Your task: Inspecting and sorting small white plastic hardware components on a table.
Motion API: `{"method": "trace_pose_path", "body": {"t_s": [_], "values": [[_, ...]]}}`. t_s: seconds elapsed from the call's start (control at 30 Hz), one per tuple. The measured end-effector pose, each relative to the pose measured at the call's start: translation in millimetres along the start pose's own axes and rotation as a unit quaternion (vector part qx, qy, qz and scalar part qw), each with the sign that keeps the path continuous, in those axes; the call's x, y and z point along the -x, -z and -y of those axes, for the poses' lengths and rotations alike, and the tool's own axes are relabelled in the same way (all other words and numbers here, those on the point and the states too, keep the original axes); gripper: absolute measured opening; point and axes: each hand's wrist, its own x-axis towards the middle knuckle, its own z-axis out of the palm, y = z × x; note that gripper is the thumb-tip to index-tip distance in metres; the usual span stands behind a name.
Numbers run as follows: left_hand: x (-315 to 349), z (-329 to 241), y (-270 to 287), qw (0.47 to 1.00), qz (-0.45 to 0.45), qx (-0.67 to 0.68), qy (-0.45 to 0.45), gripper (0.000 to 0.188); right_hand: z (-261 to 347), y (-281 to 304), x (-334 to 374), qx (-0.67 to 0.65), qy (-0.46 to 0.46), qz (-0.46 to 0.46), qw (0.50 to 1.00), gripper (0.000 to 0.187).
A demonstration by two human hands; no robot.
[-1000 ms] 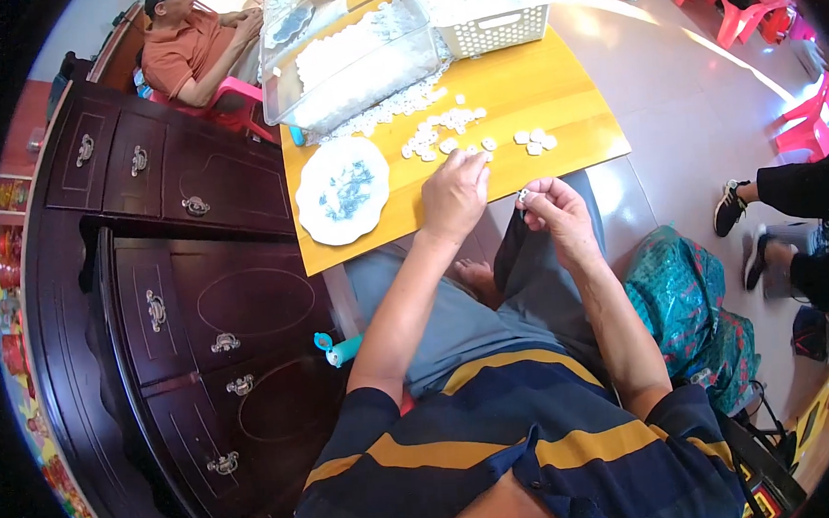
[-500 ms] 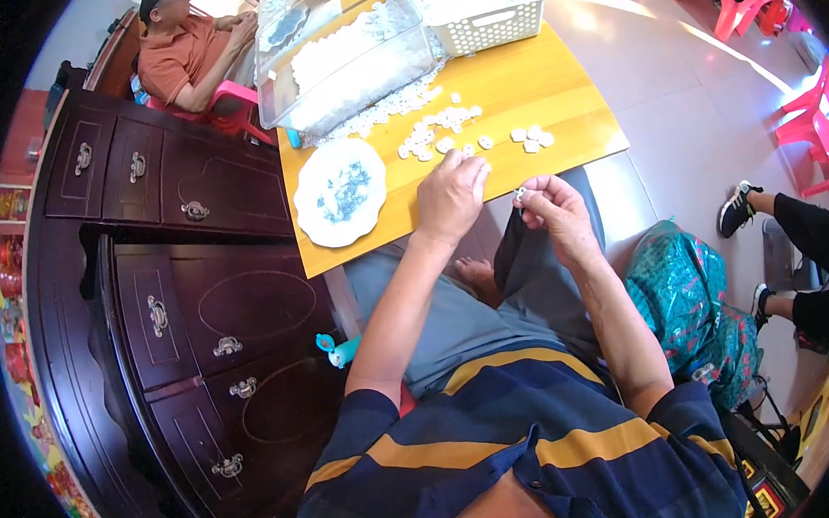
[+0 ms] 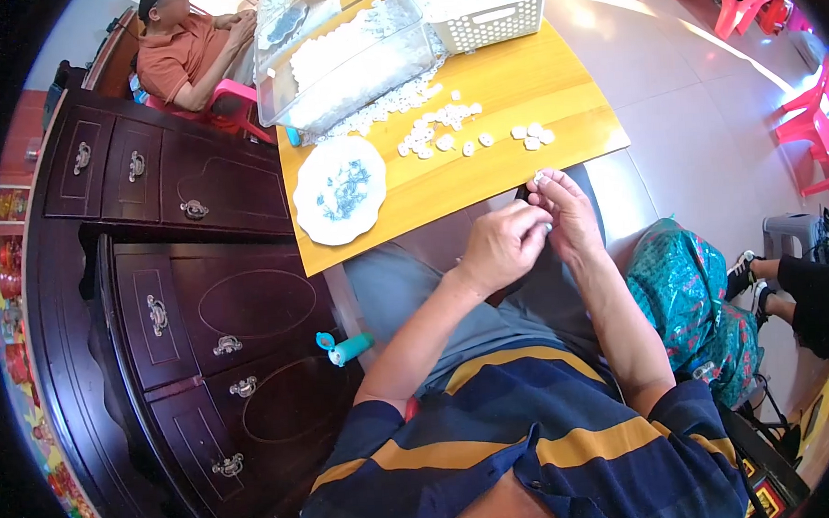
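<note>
My right hand (image 3: 570, 218), just off the table's front edge, pinches a small white plastic piece (image 3: 539, 177) between thumb and fingers. Close against it is my left hand (image 3: 508, 247), its fingers closed; at their tips something tiny and pale shows, too small to name. Loose small white pieces (image 3: 444, 143) lie scattered on the wooden table (image 3: 537, 84), with a little cluster (image 3: 532, 136) to their right. A scalloped white plate (image 3: 314, 213) at the table's left holds a heap of small blue-grey bits (image 3: 347, 189).
A clear plastic bin (image 3: 354, 98) full of white pieces and a white perforated basket (image 3: 492, 30) stand at the back. Dark wooden cabinets (image 3: 239, 306) line the left. A green bag (image 3: 674, 283) sits on the floor at right. Another person (image 3: 184, 60) sits at far left.
My left hand has left the loose white pieces on the table and come back and right to meet my right hand. The right hand has turned slightly. A bystander's feet shifted at right.
</note>
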Motion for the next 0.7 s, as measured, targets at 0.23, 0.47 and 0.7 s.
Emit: {"method": "trace_pose_path", "body": {"t_s": [0.23, 0.47, 0.7], "values": [[10.8, -2.7, -25.7, 0.998, -0.024, 0.058, 0.027, 0.008, -2.3, 2.1, 2.3, -0.048, -0.048, -0.003, 0.998, 0.013], [17.5, 1.1, -31.1, 0.985, -0.066, 0.143, 0.063, 0.02, -7.1, -1.8, 5.7, -0.047, -0.052, -0.003, 0.998, 0.014], [21.1, -4.1, -32.5, 0.98, -0.073, 0.169, 0.075, 0.02, -6.0, -4.7, 7.8, -0.053, -0.05, -0.007, 0.997, 0.013]]}}
